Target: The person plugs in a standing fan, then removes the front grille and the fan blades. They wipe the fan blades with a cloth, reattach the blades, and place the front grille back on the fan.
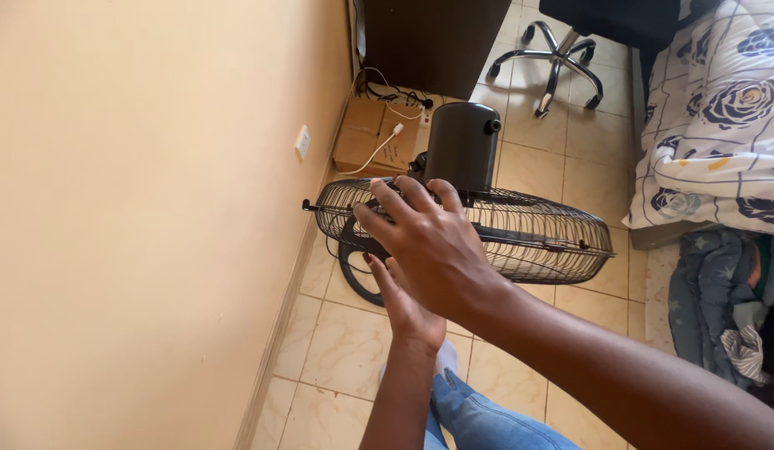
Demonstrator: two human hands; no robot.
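Fingers of the right hand (433,246) lie spread over the near-left rim of the fan guard (487,229), the palm arched over the wires, laid on rather than clenched. The left hand (404,304) comes up from beneath it, flat and unclenched, fingertips at the underside of the guard; how much it grips is hidden by the right hand.

The guard is a round black cage of thin wires, tilted nearly level and held up over the floor, between the wall on the left and the bed on the right. Behind it rises the motor housing (462,146), a smooth dark cylinder with a small knob near its top. Below, part of the round black base (354,279) shows on the floor.

Judging by its build, the cage is probably light and springy, apt to flex if squeezed mid-span, while the motor would carry most of the weight. The stiffer outer rim, or the neck behind the housing, looks the safer hold.

Outward lie glossy beige floor tiles (345,350), a plain cream wall (137,208) with a white socket (302,142), a cardboard box (374,137) with a white cable across it, the chrome star foot of an office chair (558,62) at the far end, and a floral bedsheet (720,125) with heaped clothes below.
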